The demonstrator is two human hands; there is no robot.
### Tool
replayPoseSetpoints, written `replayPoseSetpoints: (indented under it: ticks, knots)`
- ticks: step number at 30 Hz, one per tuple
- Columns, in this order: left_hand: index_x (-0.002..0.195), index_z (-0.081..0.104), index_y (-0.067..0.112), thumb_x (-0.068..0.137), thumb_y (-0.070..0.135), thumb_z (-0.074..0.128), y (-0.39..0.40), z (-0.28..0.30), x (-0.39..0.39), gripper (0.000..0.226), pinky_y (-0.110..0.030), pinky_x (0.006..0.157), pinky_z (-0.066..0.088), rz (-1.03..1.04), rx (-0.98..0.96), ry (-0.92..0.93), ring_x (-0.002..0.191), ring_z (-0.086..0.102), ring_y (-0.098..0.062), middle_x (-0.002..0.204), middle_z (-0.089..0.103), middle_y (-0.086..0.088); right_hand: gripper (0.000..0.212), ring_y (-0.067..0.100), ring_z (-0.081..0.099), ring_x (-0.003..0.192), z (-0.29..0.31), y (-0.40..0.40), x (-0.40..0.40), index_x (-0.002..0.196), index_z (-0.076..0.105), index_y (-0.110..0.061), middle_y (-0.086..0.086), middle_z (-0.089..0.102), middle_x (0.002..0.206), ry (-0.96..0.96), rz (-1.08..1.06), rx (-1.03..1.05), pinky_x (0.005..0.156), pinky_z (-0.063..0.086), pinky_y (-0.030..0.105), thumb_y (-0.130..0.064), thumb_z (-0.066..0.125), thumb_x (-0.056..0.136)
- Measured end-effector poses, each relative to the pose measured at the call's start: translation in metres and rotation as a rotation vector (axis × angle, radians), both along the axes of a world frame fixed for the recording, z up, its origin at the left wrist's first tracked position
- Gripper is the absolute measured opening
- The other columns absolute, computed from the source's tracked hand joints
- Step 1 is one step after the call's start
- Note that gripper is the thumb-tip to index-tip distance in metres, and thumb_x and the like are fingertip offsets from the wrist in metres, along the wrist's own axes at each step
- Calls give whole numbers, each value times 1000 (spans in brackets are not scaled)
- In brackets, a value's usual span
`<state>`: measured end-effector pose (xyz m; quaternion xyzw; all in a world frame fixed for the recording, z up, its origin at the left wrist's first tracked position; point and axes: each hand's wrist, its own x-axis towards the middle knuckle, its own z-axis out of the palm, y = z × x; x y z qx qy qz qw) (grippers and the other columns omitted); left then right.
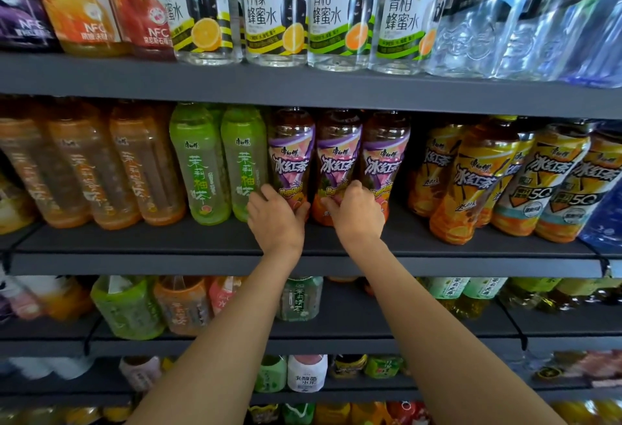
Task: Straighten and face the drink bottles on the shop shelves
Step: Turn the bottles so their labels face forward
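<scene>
Two bare arms are stretched up to the middle shelf, a dark grey board with a lip along its front. Three purple-labelled iced tea bottles are lined up at its centre, upright with labels facing out. The left hand is wrapped round the base of the left purple bottle, thumb on the near side; its grip is closed on that bottle. The right hand is curled round the base of the middle purple bottle, so that grip is likewise holding. The right purple bottle is just beside the right hand; whether it is touched cannot be told.

To the left, two green tea bottles are seen touching each other, the nearer one just beside the left hand. Further left, a row of orange tea bottles is blurred. To the right, past a gap, yellow iced tea bottles are crowded together, several tilted.

On the shelf above, clear honey water bottles are stood between juice cartons and soda water bottles. Lower shelves are filled with mixed drinks, mostly blurred
</scene>
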<state>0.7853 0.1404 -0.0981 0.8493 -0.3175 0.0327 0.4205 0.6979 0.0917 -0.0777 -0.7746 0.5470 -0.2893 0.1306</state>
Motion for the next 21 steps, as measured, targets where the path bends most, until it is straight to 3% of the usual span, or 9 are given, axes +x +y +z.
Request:
replayPoseSetpoints:
  ticks: [3,6,9,11,14,21]
  knots:
    - [127,38,-1,81,35,70,2,0,3,66,-37,98,31,-40,-19,22,122,36,-33,129,41,-19,38,28,62,90,-2,1,-25,103,54,-8,7,63,101,-186,-38,-108,65,44,34,-42,62,87]
    - [128,39,-2,84,32,68,5,-3,5,63,-37,97,33,-89,-57,39,124,34,-33,129,40,-20,53,30,58,94,3,-7,-48,113,47,-6,9,51,114,-400,-138,-157,65,41,35,-41,70,80]
    - [129,39,-2,85,31,66,5,-4,4,62,-38,97,35,-80,-73,35,124,34,-34,129,40,-21,74,33,52,112,5,-20,-52,130,37,-3,14,46,129,-237,-90,75,78,46,40,-41,72,77]
    - [129,38,-2,85,31,67,2,-3,2,62,-39,97,36,-63,-73,38,125,34,-34,129,40,-21,64,33,53,112,0,-22,-50,127,40,-2,14,52,126,-168,-46,84,82,49,43,-34,71,81]
    - [130,36,-2,85,31,66,-3,-3,3,64,-39,97,36,-49,-56,38,125,33,-34,130,38,-21,50,33,56,107,-4,-23,-49,121,44,-3,14,55,120,-162,-74,38,75,47,40,-28,67,85]
    - [128,37,-3,87,29,64,-8,-6,1,58,-37,98,32,-15,-45,-8,123,33,-34,129,39,-22,50,34,54,110,-6,-24,-45,126,41,-4,13,53,124,-134,-89,39,81,49,44,-26,64,88]
